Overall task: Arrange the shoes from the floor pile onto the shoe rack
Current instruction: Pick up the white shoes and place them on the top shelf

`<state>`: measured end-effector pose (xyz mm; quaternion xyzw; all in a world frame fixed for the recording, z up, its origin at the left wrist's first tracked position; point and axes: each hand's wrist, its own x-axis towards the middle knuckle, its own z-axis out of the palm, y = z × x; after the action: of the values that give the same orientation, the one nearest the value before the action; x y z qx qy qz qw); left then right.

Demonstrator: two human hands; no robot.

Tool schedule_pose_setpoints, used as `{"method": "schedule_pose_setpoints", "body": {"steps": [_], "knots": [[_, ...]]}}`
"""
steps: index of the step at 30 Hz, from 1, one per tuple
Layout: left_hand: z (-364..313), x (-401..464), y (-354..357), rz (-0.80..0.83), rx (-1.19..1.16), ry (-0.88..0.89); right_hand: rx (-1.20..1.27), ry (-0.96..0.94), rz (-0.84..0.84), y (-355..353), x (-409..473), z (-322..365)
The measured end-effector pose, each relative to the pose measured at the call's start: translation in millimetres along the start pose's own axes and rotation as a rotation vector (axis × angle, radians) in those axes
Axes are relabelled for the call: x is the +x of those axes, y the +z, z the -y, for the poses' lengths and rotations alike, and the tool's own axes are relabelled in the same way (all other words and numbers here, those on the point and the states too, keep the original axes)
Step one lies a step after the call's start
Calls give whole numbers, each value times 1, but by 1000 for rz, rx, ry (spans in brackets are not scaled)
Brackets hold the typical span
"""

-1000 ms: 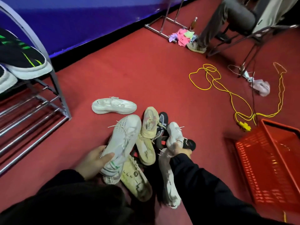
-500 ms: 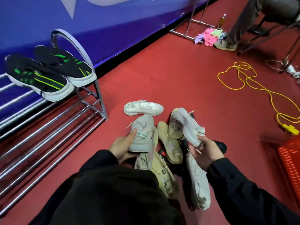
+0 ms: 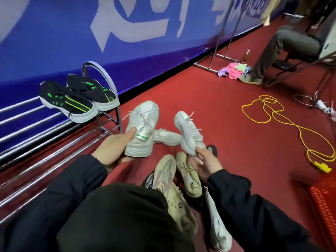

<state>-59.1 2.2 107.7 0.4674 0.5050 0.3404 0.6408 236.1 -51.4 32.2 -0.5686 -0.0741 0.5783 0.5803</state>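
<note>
My left hand (image 3: pixel 112 148) grips the heel of a white sneaker with a green tag (image 3: pixel 141 124), held up off the floor, toe away from me. My right hand (image 3: pixel 205 162) holds a second white sneaker (image 3: pixel 189 131) by its heel, tilted to the left. Below them the floor pile (image 3: pixel 174 180) holds several pale and cream shoes, and one more white shoe (image 3: pixel 167 137) lies behind. The metal shoe rack (image 3: pixel 45 142) stands at the left, with a pair of black and green sneakers (image 3: pixel 76 99) on its top tier.
A yellow cord (image 3: pixel 272 120) loops over the red floor to the right. A red plastic basket (image 3: pixel 325 202) sits at the right edge. A seated person's leg (image 3: pixel 272 50) and coloured cloths (image 3: pixel 234 69) are at the far right, by a blue wall banner (image 3: pixel 127 33).
Both hands have lifted their white sneakers up out of the pile and toward the rack. The view has swung left and up, showing more of the rack.
</note>
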Motion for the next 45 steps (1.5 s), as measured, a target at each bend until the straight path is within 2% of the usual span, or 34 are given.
{"method": "schedule_pose_setpoints", "body": {"steps": [4, 8, 11, 13, 15, 18, 21, 24, 29, 33, 35, 39, 45], "knots": [[11, -5, -8, 56, 118, 1, -109, 203, -232, -47, 16, -45], [22, 1, -14, 59, 215, -30, -381, 80, -507, -114, -1, -67], [36, 9, -16, 88, 226, -82, -371, 6, -845, -157, -18, -78], [41, 10, -11, 62, 190, -123, -355, 66, -914, -186, -14, -90], [43, 10, -7, 47, 132, -149, -435, 192, -858, -209, -1, -104], [45, 8, -4, 76, 80, -151, -639, 378, -619, -211, 1, -121], [44, 4, 0, 129, 113, -129, -756, 429, -501, -200, -9, -129], [44, 2, -5, 86, 75, -190, -798, 424, -496, -207, -13, -134], [51, 8, -15, 104, 88, -254, -443, 294, -443, -250, 10, -160], [51, 7, -10, 170, 126, -220, -86, 228, -306, -199, -27, -127], [51, 8, -7, 72, 151, -208, -4, 251, -238, -180, -35, -112], [51, 5, -6, 54, 161, -183, 7, 158, -142, -151, -29, -87], [39, -2, -14, -19, 172, -128, -145, 96, 12, -74, -24, -56]]}}
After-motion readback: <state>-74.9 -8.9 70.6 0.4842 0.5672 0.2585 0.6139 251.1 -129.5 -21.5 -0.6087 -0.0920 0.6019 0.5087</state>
